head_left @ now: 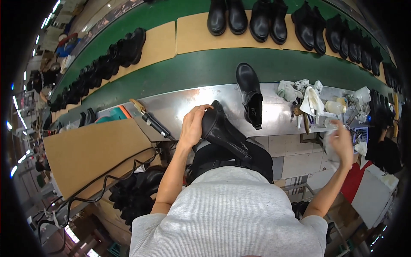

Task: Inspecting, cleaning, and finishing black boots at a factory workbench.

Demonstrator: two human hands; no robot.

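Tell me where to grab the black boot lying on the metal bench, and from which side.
Grip the black boot around its ankle shaft, probably best coming from the near bench edge. It lies on its side on the metal bench with the shaft opening toward the person and the toe toward the green belt. The right hand is free; the left hand holds another boot.

Black boots (265, 19) line the green conveyor (205, 68); rags (299, 92) lie beside it.

Your view is evenly lit from ceiling strip lights at far left; glare whitens the steel bench (188, 103) near you; your right hand (342, 143) smears with motion blur; fisheye bends the green conveyor (205, 68) into an arc; corners fall black; black boots lose detail.
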